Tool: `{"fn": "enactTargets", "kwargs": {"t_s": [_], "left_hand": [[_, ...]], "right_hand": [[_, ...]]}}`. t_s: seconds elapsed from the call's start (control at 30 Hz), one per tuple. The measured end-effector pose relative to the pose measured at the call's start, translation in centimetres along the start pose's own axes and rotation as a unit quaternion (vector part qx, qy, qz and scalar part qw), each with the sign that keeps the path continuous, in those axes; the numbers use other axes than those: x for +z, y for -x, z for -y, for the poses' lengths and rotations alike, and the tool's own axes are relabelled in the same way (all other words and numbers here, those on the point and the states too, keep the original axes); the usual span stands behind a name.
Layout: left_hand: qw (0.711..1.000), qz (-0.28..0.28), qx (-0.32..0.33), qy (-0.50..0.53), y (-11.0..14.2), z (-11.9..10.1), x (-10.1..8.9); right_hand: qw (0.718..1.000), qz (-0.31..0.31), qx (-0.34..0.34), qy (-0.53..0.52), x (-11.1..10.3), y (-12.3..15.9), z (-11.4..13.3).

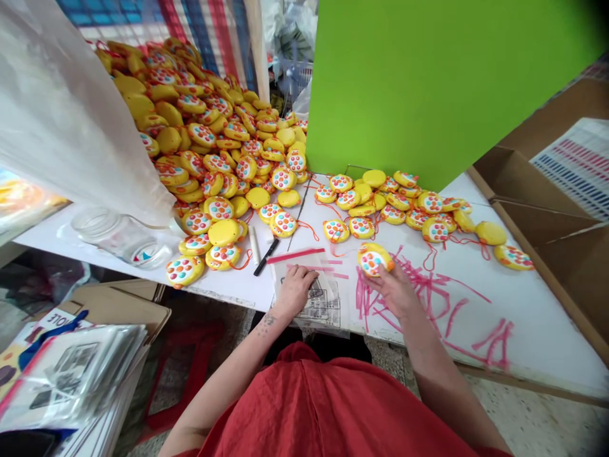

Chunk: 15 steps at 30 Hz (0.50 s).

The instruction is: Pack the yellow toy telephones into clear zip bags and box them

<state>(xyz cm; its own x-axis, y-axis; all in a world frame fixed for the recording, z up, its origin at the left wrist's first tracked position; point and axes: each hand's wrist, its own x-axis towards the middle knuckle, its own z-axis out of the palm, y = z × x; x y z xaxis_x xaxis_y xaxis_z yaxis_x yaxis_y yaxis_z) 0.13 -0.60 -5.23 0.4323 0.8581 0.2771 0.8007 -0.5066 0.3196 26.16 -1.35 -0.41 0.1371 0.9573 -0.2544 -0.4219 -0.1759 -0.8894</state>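
Yellow plastic toy [374, 259], centre frame: looks light, rigid, glossy-slick; grip by rim. Right hand [394, 289] fingers closed round its edge. Left hand [294, 287] flat, pinning thin clear bag [320, 298], limp, slippery.

**Glossy plastic, clear film, matt board**

We see a yellow toy [374, 259] of smooth, glossy plastic with coloured buttons. The clear bags [318, 298] are thin, shiny printed film. The table [499, 304] looks a matt white board, scribbled with pink marker. A glass jar [117, 236] is clear and smooth. The cardboard box [547, 209] is dull brown. The green panel [428, 82] is flat and matt.
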Motion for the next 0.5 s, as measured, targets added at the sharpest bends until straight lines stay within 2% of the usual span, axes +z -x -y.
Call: {"fn": "enactTargets", "kwargs": {"t_s": [0.1,0.17,0.27,0.37,0.43,0.5], "left_hand": [[1.0,-0.01,-0.002,0.015,-0.2,-0.1,-0.2],[0.999,-0.021,-0.011,0.033,-0.3,-0.3,-0.5],[0.995,-0.037,-0.031,0.087,-0.2,-0.6,-1.0],[0.989,-0.052,-0.041,0.134,0.1,-0.7,-1.2],[0.986,-0.061,-0.045,0.149,0.3,-0.8,-1.3],[0.984,-0.067,-0.05,0.16,0.4,-0.8,-1.3]], "right_hand": [[1.0,0.002,-0.005,-0.022,-1.9,0.1,2.2],[0.999,0.013,0.004,-0.046,-1.9,0.3,2.8],[0.997,0.043,-0.021,-0.065,-0.2,0.4,2.2],[0.993,0.112,-0.031,-0.037,2.1,0.2,1.1],[0.987,0.151,-0.032,0.034,3.5,0.1,0.6],[0.968,0.19,-0.056,0.154,4.4,0.1,0.5]]}}
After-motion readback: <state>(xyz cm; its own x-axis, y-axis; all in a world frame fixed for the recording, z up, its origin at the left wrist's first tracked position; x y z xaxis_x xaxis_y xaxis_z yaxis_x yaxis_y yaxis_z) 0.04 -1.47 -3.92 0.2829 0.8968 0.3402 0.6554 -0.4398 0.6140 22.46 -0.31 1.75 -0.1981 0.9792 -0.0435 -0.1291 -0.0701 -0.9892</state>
